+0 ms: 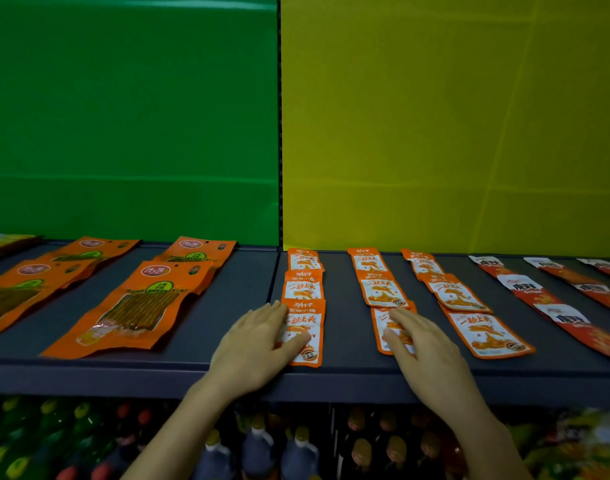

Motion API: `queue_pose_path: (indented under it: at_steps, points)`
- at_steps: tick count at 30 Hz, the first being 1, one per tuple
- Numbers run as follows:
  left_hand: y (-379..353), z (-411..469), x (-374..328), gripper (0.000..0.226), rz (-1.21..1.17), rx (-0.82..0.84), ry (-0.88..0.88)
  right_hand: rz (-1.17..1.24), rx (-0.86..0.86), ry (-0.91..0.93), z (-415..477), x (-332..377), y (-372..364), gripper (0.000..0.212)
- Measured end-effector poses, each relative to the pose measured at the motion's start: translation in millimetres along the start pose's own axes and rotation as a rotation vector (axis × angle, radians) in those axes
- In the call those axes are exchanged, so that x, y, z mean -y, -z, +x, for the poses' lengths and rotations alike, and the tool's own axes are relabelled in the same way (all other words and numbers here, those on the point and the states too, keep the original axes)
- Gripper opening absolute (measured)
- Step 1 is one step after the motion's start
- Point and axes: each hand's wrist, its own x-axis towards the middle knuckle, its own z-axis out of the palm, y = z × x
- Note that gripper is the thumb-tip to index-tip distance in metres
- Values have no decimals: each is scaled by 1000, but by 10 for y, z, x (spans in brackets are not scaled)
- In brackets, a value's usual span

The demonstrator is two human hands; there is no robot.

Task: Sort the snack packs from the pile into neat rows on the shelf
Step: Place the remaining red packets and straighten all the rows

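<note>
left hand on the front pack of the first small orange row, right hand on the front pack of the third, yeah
No: the head view shows the right hand on the second row's front pack, not the third. The left hand is as you say.

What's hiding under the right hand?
An orange and white snack pack lies flat on the shelf under the right hand. Its left edge and top show; the hand covers the rest, so its picture is hidden.
</note>
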Motion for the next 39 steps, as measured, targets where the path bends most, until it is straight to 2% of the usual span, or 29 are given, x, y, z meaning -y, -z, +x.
queue_pose_path:
  at_steps: [3, 5, 9, 13, 16, 19, 24, 28, 32, 39]
  points:
    - [24, -6, 17, 66, -153, -46, 15, -11, -40, 40, 30, 9, 35, 44]
    - [102, -26, 66, 56, -259, -165, 19, -4, -85, 77, 54, 78, 56, 42]
    - [392, -74, 353, 29, -300, -428, 40, 37, -127, 177, 125, 395, 49, 34]
    - [710, -109, 841, 22, -247, -537, 117, 96, -75, 279, 227, 898, -131, 33]
    - [858, -68, 1286, 23, -233, -492, 174, 144, -23, 300, 309, 1337, -370, 35]
    - [956, -35, 1679, 31, -229, -384, 216, 172, 105, 264, 389, 1760, -655, 40]
    - [975, 31, 2084, 46, -258, -152, 268, 201, 301, 87, 502, 2295, -1104, 50]
    - [942, 126, 2194, 50, -259, -26, 231, 252, 298, -44, 577, 2499, -1340, 40]
    - [866, 205, 2285, 41, -208, -27, 156, 192, 263, -62, 629, 2516, -1489, 38]
    - [775, 228, 2275, 44, -56, -61, 123, 127, 282, -104, 638, 2537, -1494, 52]
